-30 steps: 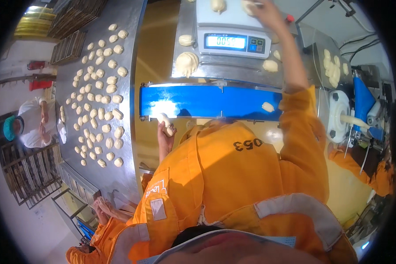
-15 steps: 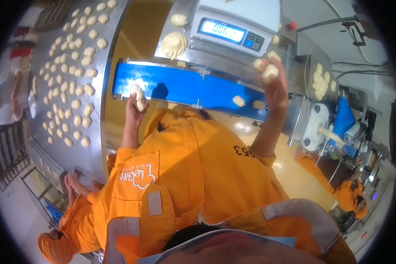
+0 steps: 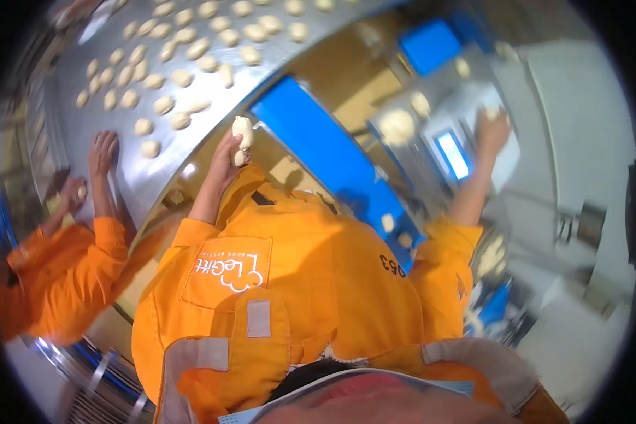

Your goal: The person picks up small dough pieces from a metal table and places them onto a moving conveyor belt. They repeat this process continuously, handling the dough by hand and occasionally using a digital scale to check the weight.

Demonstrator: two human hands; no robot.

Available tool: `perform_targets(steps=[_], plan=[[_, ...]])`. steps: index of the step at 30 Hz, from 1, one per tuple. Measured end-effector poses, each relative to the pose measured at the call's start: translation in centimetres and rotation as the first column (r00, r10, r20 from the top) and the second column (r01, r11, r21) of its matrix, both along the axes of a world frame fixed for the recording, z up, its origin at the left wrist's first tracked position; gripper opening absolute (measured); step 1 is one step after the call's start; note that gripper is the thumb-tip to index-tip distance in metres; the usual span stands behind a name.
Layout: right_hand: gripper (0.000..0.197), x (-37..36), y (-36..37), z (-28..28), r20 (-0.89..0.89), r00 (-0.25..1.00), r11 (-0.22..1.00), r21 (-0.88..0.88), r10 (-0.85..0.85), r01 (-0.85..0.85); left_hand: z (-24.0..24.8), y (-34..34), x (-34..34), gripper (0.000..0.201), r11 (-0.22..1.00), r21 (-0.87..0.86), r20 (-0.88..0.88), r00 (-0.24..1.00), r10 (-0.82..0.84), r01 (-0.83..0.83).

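Pale dough pieces (image 3: 242, 132) are gripped in my left hand (image 3: 225, 157), with fingers curled round them, beside the edge of the metal table. Over the weighing plate of the digital scale (image 3: 431, 145) is my right hand (image 3: 492, 133), its fingers closed and slightly blurred. A bit of pale dough (image 3: 492, 112) shows at its fingertips. Next to the scale lie a larger dough lump (image 3: 397, 126) and a smaller dough piece (image 3: 420, 104). Two dough pieces rest on the near right end of the blue conveyor belt (image 3: 318, 138), one being this piece (image 3: 387, 222).
Many dough pieces (image 3: 198, 48) cover the metal table (image 3: 212, 106) at the far left. At that table a co-worker in orange (image 3: 78, 275) has one hand (image 3: 103, 152) on its edge. More dough (image 3: 490, 256) sits to the right, near my sleeve.
The view has turned, bringing the metal table and co-worker closer. My right hand has moved from above the belt's right end to over the scale. My left hand still holds dough.
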State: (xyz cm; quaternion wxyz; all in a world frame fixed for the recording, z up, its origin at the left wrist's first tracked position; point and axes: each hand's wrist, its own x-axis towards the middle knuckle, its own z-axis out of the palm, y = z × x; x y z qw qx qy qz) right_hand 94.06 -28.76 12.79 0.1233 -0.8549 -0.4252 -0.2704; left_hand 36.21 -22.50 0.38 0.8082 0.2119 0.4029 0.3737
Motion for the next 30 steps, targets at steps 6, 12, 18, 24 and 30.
perform_targets(steps=[6, 12, 18, 24, 30], plan=[[0.022, 1.0, 0.6, 3.2, -0.759, 0.647, 0.920, 0.300, 0.069, 0.253, 2.3, 1.7, -12.3, 0.047, 0.938, 0.146, -0.212, 0.916, 0.341, -0.316], [0.027, -22.9, 16.9, 2.4, -0.417, 0.732, 0.827, 0.429, 0.539, -0.364, 4.0, 6.5, -23.0, 0.035, 0.711, 0.430, -0.599, 0.414, 0.686, -0.556], [0.039, -60.2, 27.2, -6.2, -0.843, -0.210, 0.498, 0.474, 0.496, -0.726, 5.3, 12.7, -32.1, 0.034, 0.507, 0.621, -0.671, -0.071, 0.739, -0.598], [0.053, -76.7, 28.3, -9.3, -0.863, -0.197, -0.174, 0.128, 0.466, -0.976, 5.8, 15.0, -36.5, 0.033, 0.589, 0.650, -0.718, -0.133, 0.684, -0.480], [0.057, -79.1, 31.1, -11.0, -0.761, -0.045, -0.172, -0.089, 0.647, -0.981, 2.9, 20.9, -39.7, 0.050, 0.726, 0.593, -0.793, -0.099, 0.601, -0.349]])
